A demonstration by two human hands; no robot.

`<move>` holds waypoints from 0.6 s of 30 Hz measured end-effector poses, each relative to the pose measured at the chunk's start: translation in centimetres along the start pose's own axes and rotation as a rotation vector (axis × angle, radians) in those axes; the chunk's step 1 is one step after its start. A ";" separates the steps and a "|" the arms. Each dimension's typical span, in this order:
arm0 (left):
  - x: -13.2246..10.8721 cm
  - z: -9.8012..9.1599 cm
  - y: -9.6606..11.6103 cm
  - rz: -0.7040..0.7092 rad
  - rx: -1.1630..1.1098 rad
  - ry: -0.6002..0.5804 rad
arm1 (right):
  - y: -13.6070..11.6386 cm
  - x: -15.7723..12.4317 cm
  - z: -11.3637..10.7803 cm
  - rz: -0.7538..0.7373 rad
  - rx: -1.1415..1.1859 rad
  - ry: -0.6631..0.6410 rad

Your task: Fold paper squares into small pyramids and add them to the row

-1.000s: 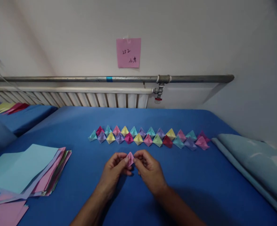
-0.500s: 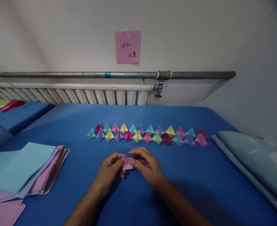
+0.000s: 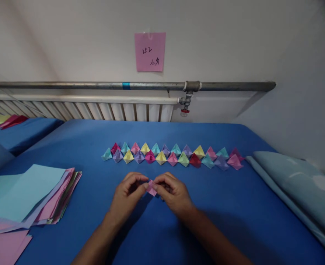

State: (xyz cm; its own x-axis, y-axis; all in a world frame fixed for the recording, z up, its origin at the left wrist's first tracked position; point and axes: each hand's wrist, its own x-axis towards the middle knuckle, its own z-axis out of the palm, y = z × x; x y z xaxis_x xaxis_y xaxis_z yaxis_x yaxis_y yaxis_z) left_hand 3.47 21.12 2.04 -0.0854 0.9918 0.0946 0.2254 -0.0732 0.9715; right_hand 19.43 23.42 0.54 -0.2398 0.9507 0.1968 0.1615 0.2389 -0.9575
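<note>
A small folded piece of pink paper point(image 3: 151, 189) is between my two hands in the middle of the head view, over the blue surface. My left hand point(image 3: 127, 192) has its thumb and fingertips at the left edge of the paper. From the other side, my right hand point(image 3: 177, 193) pinches it between thumb and forefinger. My fingers cover part of the folds. Beyond my hands stand two rows of small folded paper boats, among them a yellow one point(image 3: 161, 158), a pink one point(image 3: 173, 159) and a dark red one point(image 3: 195, 161).
To the left lie a stack of coloured paper sheets point(image 3: 27, 189) and some pink sheets point(image 3: 4, 246). A folded pale-blue cloth point(image 3: 295, 191) is on the right. Behind the blue surface point(image 3: 162, 232) are a white radiator point(image 3: 115, 111) and a pipe point(image 3: 90, 85).
The pink paper has turned so that a corner points down, and it sits slightly higher. My left fingers have shifted from beneath it to its left edge.
</note>
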 end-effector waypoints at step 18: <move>0.0 0.2 -1.2 0.050 0.217 -0.128 | 0.2 -0.5 0.8 -0.131 -0.305 -0.019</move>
State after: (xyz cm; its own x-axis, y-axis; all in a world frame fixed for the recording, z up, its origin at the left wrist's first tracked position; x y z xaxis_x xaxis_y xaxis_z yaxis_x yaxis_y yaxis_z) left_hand 3.37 21.20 0.88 0.0517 0.9936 0.1000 0.4303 -0.1125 0.8956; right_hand 18.84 22.87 0.11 -0.2948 0.9048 0.3072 0.4069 0.4098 -0.8164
